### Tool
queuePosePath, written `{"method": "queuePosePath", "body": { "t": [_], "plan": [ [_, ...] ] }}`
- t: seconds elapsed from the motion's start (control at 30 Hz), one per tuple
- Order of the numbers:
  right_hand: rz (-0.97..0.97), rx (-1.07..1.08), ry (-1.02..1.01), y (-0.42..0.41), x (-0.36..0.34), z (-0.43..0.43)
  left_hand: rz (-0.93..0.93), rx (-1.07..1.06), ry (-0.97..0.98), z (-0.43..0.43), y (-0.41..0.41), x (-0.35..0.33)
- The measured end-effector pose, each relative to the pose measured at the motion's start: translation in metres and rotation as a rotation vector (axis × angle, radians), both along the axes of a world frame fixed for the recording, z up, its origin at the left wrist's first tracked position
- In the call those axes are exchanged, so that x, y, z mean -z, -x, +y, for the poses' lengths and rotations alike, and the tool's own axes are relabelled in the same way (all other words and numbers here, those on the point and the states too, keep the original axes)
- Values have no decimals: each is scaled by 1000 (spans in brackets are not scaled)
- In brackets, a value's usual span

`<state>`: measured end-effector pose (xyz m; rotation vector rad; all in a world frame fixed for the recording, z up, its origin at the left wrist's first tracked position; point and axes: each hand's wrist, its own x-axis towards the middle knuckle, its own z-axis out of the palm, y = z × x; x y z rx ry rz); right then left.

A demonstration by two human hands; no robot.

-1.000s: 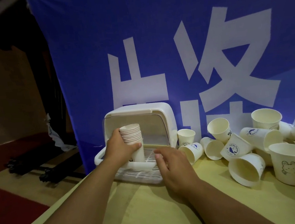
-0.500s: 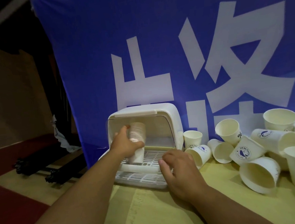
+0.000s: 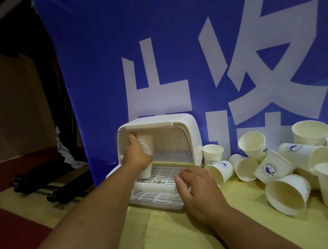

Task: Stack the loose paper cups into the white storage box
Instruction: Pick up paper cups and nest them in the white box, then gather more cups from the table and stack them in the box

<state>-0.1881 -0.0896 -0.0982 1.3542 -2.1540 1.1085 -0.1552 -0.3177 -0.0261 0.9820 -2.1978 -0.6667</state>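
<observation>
The white storage box (image 3: 185,128) stands open on the yellow table, its slatted tray (image 3: 163,176) pulled forward. My left hand (image 3: 136,156) grips a stack of nested paper cups (image 3: 146,147) inside the box, at its left side, the stack's base on the tray. My right hand (image 3: 196,189) rests with loosely bent fingers at the tray's front right corner, holding nothing. Several loose paper cups (image 3: 272,166) lie in a heap to the right of the box, some upright, some on their sides.
A blue banner (image 3: 192,52) with large white characters hangs right behind the box and cups. The table's left edge drops to a red floor (image 3: 14,232), where black folded stands (image 3: 45,184) lie.
My left hand has carried the stack of cups from in front of the box to inside it. My right hand has stayed by the tray's front.
</observation>
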Motion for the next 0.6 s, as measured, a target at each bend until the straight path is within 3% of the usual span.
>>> {"method": "queuePosePath", "body": {
  "t": [0.43,0.6],
  "plan": [
    [12,5,11,-7,-6,5,3,-79,141,11,-22,-10],
    [-22,134,80,-20,-19,18,-21,-109,135,44,-52,-13]
  ]
}}
